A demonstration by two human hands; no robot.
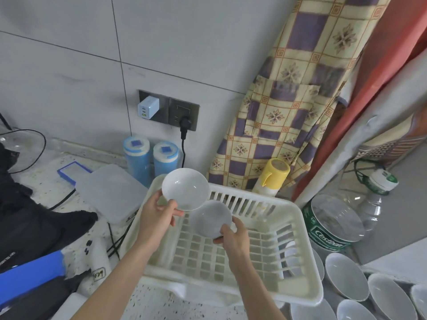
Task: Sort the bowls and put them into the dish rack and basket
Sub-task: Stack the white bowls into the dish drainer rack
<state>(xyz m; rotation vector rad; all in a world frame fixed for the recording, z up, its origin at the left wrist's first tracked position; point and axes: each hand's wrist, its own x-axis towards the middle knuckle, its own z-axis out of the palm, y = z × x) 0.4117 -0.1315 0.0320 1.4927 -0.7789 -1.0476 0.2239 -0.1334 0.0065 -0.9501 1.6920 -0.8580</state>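
My left hand (157,215) pinches the near rim of a white bowl (184,188), held tilted above the far left corner of the white plastic basket (298,287). My right hand (233,236) grips the rim of a smaller grey-white bowl (211,219), which hangs just below the white bowl and over the basket's slatted floor. Several more white bowls (346,279) lie on the counter at the lower right, beside the basket. The basket holds nothing else that I can see.
Two blue canisters (150,158) and a clear lidded box (111,190) stand left of the basket. A yellow-capped bottle (275,174), a glass jar (332,225) and a plastic bottle (379,188) crowd the right. A black bag (34,218) and cables lie at the left.
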